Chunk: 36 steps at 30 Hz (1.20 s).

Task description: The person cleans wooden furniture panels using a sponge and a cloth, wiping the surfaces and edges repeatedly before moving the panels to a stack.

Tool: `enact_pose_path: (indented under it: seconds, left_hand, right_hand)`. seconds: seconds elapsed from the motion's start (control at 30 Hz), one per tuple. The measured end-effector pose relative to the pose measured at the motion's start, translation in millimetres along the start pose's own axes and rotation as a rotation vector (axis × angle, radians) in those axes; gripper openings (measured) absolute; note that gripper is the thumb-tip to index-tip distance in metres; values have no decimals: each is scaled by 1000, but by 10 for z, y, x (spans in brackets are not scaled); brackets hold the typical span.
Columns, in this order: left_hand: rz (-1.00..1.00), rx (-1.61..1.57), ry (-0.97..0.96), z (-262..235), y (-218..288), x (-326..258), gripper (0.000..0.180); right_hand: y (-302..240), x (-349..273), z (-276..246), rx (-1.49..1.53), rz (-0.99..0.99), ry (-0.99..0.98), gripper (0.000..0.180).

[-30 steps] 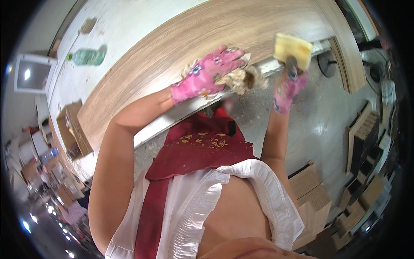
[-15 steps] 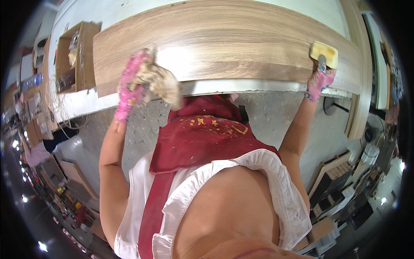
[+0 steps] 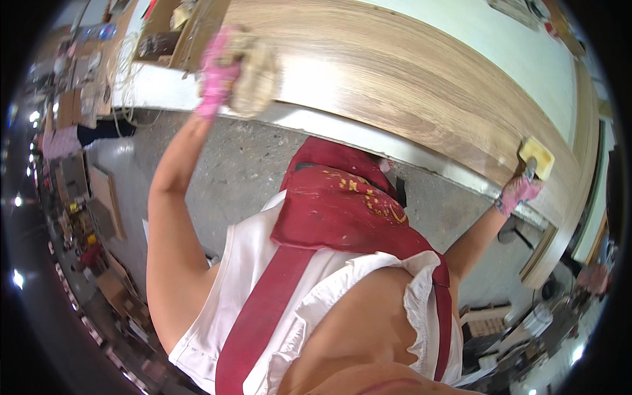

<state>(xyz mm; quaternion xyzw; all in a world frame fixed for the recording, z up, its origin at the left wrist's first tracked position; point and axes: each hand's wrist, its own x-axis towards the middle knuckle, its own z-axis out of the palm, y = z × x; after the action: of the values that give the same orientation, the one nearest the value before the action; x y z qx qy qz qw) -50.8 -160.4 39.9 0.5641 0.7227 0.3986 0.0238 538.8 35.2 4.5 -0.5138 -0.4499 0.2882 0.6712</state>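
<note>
A long wood-grain panel [image 3: 395, 72] lies across a white workbench. My left hand [image 3: 216, 76], in a pink glove, is closed on a crumpled beige rag [image 3: 255, 74] pressed against the panel's near edge at the left. Far to the right, my right hand [image 3: 519, 191], also in a pink glove, grips the handle of a yellow pad [image 3: 536, 157] that rests on the panel's surface near its end. Both arms are stretched wide apart.
The white bench top [image 3: 520, 56] runs behind the panel. Wooden boxes and clutter [image 3: 164, 33] sit at the bench's left end. Grey concrete floor [image 3: 250, 164] lies below. Boards [image 3: 99, 197] lean at the left; stacked pieces [image 3: 487, 322] stand lower right.
My left hand has swept the rag leftward along the panel's edge, from the middle to the far left. My right hand has stayed on the yellow pad near the right end. The view has tilted.
</note>
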Motion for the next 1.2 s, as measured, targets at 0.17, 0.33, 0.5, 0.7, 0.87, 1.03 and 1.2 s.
enact_pose_path:
  seconds: [0.17,0.33,0.5,0.7,0.87,1.03,1.2]
  left_hand:
    - [346,125,-225,763,482,-131,33]
    - [498,-366,-280,1502,1440,-368,58]
    - [399,37,-296,1372,869,-91,45]
    - [-16,448,24,224,-405,999,41]
    - [113,372,-38,818,93,1393,39]
    - [426,360,-376,2187,1302,1050,56]
    - [550,-259,-635,2475,2264,374,41]
  right_hand:
    - [-14,15,-61,-87,-24,17,42]
    - [2,23,-71,-22,-22,-17,44]
    - [-51,59,45,-111,-30,-32,45]
    - [14,23,-50,-162,-33,27,47]
    - [10,37,-44,-46,-5,25,46]
    - [-6,4,-53,-28,22,39,43]
    - [-42,-18,-25,-17,36,-4,42]
